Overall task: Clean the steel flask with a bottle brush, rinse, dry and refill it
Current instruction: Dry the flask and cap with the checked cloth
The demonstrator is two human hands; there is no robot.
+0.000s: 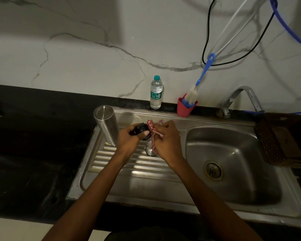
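The left hand (131, 136) has its fingers curled tight round the flask's black cap (140, 130), held up over the drainboard so the other hand can work at it. The right hand (165, 136) pinches a bunched red-and-white cloth (152, 130) against the cap's right side, which looks like the drying step. A small steel piece (150, 150) stands just below the cloth. The steel flask (106, 124) stands inverted at the left on the sink's (163, 181) drainboard, probably draining. Far on the counter (33, 136), a water bottle (156, 92) waits for refilling, with the bottle brush (191, 96) parked in a red cup (185, 108).
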